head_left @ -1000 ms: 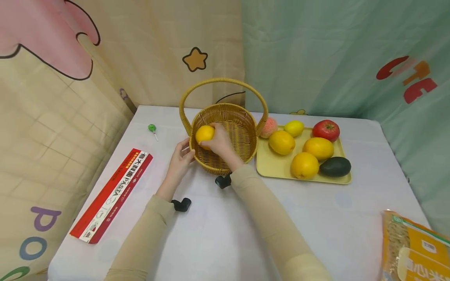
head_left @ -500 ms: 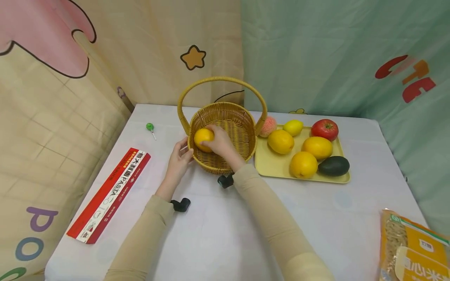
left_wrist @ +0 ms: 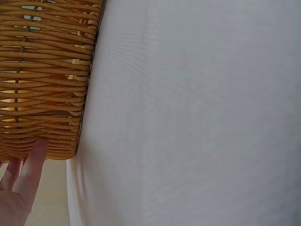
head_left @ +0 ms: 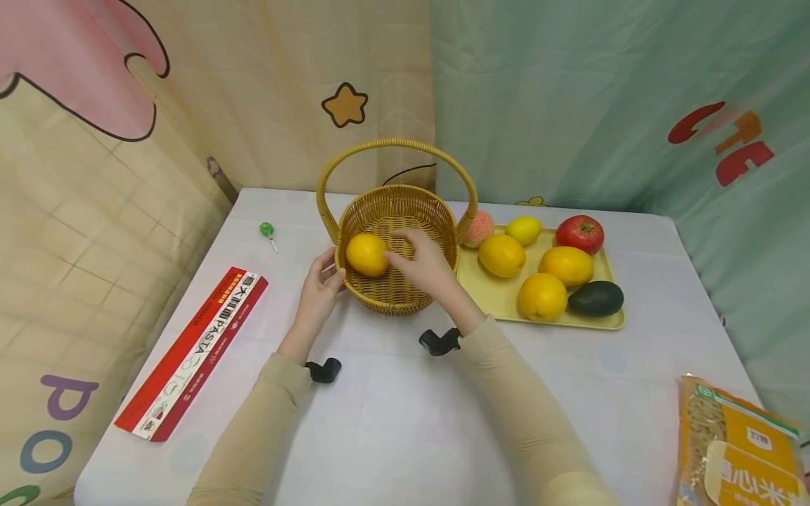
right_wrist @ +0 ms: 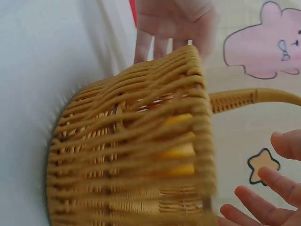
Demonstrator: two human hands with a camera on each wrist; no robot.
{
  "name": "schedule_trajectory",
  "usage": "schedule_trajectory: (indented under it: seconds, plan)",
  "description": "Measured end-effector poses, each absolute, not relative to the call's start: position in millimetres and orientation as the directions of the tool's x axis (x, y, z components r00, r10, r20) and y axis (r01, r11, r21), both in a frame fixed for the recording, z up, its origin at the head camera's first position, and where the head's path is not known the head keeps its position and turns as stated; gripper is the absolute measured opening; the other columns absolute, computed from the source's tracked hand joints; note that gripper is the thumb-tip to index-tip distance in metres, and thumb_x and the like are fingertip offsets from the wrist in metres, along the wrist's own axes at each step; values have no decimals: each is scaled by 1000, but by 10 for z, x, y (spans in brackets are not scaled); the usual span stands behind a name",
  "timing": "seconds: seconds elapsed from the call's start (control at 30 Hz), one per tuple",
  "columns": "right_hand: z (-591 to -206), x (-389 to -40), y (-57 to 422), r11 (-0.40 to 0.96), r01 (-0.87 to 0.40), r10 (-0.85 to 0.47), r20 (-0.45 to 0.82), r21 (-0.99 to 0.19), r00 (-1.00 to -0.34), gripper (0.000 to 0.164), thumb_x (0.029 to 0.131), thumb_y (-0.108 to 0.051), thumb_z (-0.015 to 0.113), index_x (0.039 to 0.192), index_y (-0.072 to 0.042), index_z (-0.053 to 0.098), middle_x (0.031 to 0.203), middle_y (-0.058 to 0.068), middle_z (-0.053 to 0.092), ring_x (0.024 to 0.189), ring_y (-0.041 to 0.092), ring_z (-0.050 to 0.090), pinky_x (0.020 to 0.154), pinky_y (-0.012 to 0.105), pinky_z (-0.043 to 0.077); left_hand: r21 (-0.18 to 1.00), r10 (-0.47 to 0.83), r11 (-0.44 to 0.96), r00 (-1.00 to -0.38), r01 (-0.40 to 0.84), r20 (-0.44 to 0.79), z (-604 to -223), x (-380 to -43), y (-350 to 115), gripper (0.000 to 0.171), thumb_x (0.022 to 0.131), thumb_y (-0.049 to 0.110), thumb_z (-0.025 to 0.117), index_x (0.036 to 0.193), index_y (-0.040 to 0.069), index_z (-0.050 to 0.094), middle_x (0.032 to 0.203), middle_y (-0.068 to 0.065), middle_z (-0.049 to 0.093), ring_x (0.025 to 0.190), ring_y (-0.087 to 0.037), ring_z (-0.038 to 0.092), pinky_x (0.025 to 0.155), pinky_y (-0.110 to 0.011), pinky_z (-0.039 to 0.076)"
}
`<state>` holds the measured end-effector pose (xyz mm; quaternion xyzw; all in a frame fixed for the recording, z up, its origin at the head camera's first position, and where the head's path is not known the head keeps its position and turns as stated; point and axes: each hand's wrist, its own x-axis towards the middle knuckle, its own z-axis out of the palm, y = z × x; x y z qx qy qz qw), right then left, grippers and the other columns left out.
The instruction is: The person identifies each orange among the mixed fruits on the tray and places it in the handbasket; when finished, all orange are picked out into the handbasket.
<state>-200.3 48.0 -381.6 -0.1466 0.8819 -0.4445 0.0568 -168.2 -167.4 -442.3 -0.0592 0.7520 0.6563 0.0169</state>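
A yellow oval fruit lies inside the wicker basket, against its left wall. Just right of the fruit, over the basket, is my right hand, with thumb and fingers spread and nothing between them. My left hand rests against the basket's outer left side, near the rim. In the left wrist view its fingers touch the weave. Through gaps in the wicker, the right wrist view shows part of the yellow fruit.
Right of the basket, a yellow tray bears several fruits, including a red apple-like one and a dark green oval one. A pink ball sits beside it. Left are a pasta box and lollipop; an orange bag lies front right.
My right hand has let go of the yellow fruit and drawn back to the right, its fingers spreading. The fruit stays in the basket. My left hand keeps its place at the basket's side.
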Motion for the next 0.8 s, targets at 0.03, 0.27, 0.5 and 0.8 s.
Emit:
schedule_trajectory:
  seconds: [0.03, 0.27, 0.5, 0.8]
  plan:
    - [-3814, -1973, 547, 541, -211, -305, 44, -814, -951, 47, 97, -32, 62, 139, -12, 54, 143, 9, 52, 136, 29, 45, 114, 48, 40, 985, -66, 130, -992, -113, -105, -4425, -1682, -1672, 56, 103, 11, 48, 155, 10, 26, 157, -13, 33, 141, -29, 39, 109, -48, 46]
    - [-3796, -1817, 1048, 423, -192, -217, 107, -886, -970, 39, 97, -25, 63, 132, -6, 58, 134, 13, 57, 128, 30, 53, 108, 46, 48, 985, -73, 108, -989, -134, -127, -4443, -1684, -1700, 56, 103, 11, 48, 155, 11, 26, 158, -11, 33, 141, -28, 39, 109, -47, 46]
    - [-3806, -1651, 1571, 499, -182, -121, 139, -847, -983, 41, 95, -21, 67, 131, -3, 59, 135, 15, 58, 128, 32, 52, 109, 52, 46, 986, -62, 89, -988, -144, -139, -4444, -1687, -1718, 56, 103, 12, 49, 155, 10, 26, 158, -11, 32, 142, -27, 38, 110, -46, 46]
    - [-3864, -1410, 2094, 689, -100, 20, 156, -718, -988, 49, 94, -28, 68, 134, -3, 55, 137, 20, 53, 125, 39, 48, 108, 57, 42, 986, -66, 87, -988, -142, -136, -4445, -1712, -1706, 56, 103, 10, 49, 154, 9, 27, 157, -12, 33, 142, -28, 39, 109, -45, 47]
